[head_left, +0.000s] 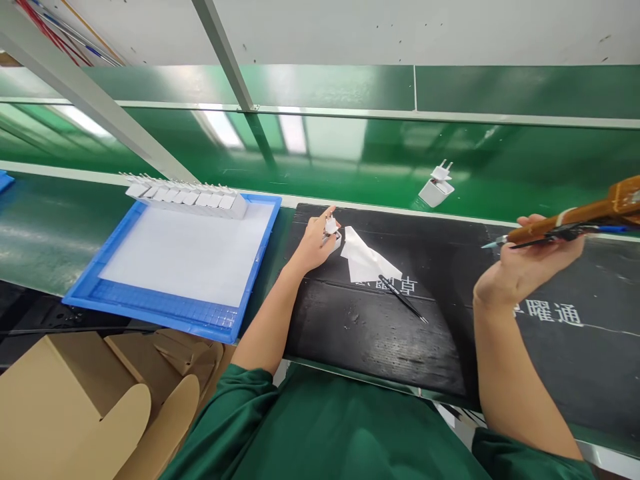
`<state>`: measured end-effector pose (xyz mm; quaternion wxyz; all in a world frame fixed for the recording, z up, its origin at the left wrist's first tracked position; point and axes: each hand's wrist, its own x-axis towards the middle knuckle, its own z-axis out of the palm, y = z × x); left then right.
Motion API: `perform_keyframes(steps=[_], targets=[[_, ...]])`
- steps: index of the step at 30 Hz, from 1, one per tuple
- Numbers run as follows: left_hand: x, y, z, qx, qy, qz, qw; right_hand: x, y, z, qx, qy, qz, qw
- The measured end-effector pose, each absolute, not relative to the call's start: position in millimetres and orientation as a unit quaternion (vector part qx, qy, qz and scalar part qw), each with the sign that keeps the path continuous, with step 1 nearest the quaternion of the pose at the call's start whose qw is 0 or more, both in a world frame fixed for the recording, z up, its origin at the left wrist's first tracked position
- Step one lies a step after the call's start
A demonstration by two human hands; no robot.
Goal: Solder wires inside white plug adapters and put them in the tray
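My left hand (316, 241) rests on the black mat (380, 347), its fingers closed around a small white plug charger (333, 230). Beside it lies a folded white cloth or paper (364, 257). Black tweezers (403, 299) lie partly over that white piece. Raised above the mat's right side, my right hand (525, 267) grips a brown, long-bodied tool (555, 223) with a pale-blue pointed tip. A thin black part runs along the tool's underside; I cannot tell its exact kind.
At left, a blue tray (175, 310) lined with a white sheet bears a row of several white chargers (185, 200). Another white charger (437, 190) stands on the green surface (350, 167) beyond the mat. Cardboard boxes (90, 407) sit below left. A metal post (100, 93) slants down nearby.
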<state>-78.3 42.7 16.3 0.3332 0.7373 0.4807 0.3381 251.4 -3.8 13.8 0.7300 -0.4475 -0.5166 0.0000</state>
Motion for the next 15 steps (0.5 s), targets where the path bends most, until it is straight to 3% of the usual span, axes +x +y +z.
perform_keyframes(steps=[10, 15], targets=[[-82.7, 32.4, 30.5, 0.778, 0.508, 0.271, 0.251, 243.6, -7.8, 17.3, -0.473, -0.504, 0.021, 0.722], [-79.8, 32.1, 25.7, 0.738, 0.547, 0.285, 0.273, 241.8, -9.5, 18.9, -0.472, -0.506, 0.029, 0.721]])
